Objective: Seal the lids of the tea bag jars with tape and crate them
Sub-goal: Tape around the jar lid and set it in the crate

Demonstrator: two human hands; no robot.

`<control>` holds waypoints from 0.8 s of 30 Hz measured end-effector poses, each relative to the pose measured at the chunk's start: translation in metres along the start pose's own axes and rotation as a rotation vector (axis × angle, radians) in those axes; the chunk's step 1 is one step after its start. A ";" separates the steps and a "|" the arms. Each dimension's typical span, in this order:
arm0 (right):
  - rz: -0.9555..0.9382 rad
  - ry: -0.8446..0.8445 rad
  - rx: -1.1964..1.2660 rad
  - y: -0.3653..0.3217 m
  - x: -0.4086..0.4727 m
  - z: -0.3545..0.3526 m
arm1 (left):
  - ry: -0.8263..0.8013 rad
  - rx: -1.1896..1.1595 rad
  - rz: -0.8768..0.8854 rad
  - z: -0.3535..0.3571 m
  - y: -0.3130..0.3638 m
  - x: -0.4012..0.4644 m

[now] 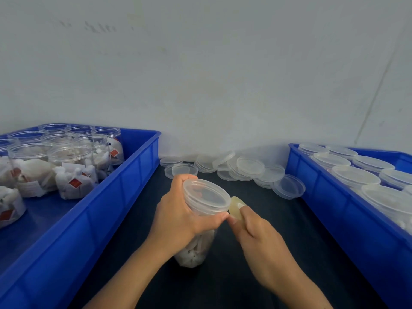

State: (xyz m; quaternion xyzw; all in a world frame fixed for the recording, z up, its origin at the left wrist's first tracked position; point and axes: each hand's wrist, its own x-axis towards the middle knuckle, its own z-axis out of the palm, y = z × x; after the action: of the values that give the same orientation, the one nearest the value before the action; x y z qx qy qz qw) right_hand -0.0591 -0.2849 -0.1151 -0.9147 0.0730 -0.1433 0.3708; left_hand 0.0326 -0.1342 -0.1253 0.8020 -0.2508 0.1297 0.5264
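A clear plastic jar (206,198) filled with white tea bags stands on the dark table, tilted toward the right, with a clear lid on it. My left hand (178,217) grips the jar around its upper wall, thumb pressed just below the lid's rim. My right hand (256,228) holds a small roll of clear tape (236,208) right beside the lid, its fingertips meeting my left thumb at the rim. The tape strip itself is too clear to make out.
A blue crate (124,188) on the left holds several open jars of tea bags. A second blue crate (323,188) on the right holds several lidded jars. Loose clear lids (249,167) lie scattered at the table's back, against a white wall.
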 end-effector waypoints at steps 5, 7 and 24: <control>-0.063 0.041 -0.199 -0.004 -0.001 -0.005 | 0.016 0.024 -0.001 0.001 0.004 -0.002; -0.017 0.076 -0.180 -0.004 0.000 -0.004 | 0.026 0.041 0.018 0.002 0.008 -0.005; 0.291 0.334 -0.265 0.051 0.035 -0.040 | -0.031 -0.022 0.081 0.000 0.031 -0.043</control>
State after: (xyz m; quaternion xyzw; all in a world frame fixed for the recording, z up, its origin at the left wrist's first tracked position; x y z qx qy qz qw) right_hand -0.0402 -0.3564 -0.1163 -0.8987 0.2824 -0.2266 0.2474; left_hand -0.0209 -0.1324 -0.1212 0.7871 -0.2925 0.1359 0.5257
